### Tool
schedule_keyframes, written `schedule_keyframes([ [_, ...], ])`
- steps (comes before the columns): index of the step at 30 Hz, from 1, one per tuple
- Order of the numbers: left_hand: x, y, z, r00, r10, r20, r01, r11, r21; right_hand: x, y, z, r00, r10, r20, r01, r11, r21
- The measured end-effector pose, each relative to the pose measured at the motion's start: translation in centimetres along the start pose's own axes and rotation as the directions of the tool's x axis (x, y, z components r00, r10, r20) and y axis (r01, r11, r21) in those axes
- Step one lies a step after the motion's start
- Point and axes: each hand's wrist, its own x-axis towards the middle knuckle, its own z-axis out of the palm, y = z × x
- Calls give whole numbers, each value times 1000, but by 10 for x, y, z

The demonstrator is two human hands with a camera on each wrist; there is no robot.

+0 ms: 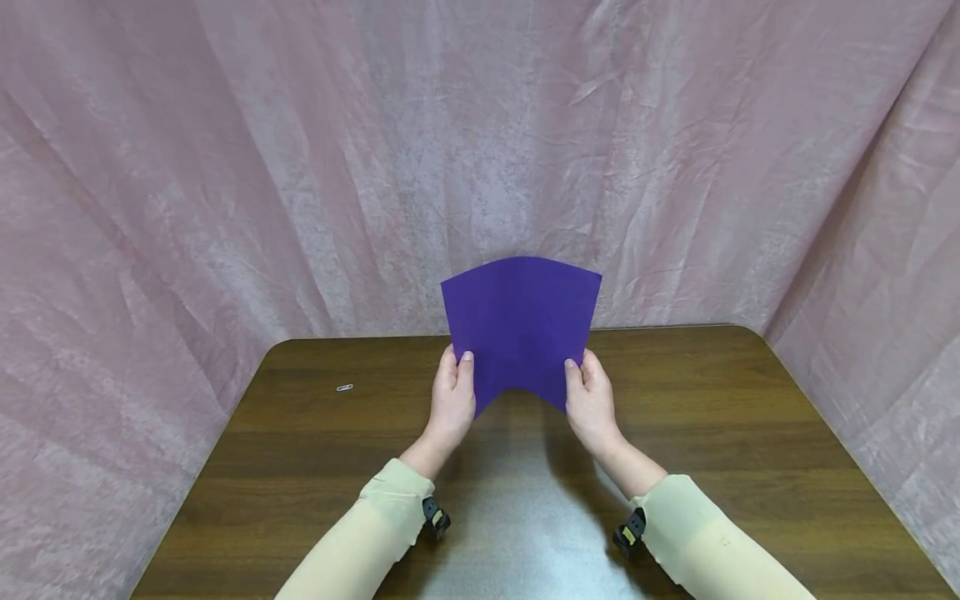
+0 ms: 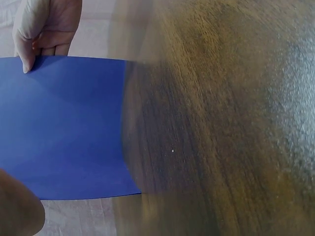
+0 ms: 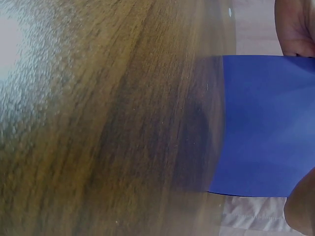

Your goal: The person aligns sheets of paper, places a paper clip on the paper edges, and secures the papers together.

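Observation:
Both hands hold a sheet of purple paper (image 1: 522, 325) up above the table, one at each side edge. The sheet bows, its middle curving away from the sides; in both wrist views it looks blue. My left hand (image 1: 452, 400) pinches the left edge with the thumb on the near face. On the opposite edge, my right hand (image 1: 591, 404) grips the same way, thumb in front. The fingers behind the paper are mostly hidden in the head view. A small white paper clip (image 1: 345, 387) lies on the table, left of the left hand.
The brown wood-grain table (image 1: 712, 442) has rounded far corners. Pink velvety curtains (image 1: 360, 150) hang behind it and along both sides. A dark strap with a small device sits at each wrist, over pale sleeves (image 1: 375, 525).

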Motion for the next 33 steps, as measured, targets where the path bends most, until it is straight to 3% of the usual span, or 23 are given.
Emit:
schedule_keyframes([
  [7,4,-8,-6,1000,-20,21,19,1000,23,2,-2,-2,1000,3,13,-3,1000,3],
  [21,11,4,-23,988,-73,138,75,997,-6,5,-13,-15,998,17,65,-14,999,-44],
  [26,10,9,-31,975,-123,187,127,992,-7,4,-19,-21,992,42,117,-39,999,-25],
  [33,9,16,-42,943,-175,282,197,979,-48,2,-29,-28,980,85,181,-82,996,-23],
])
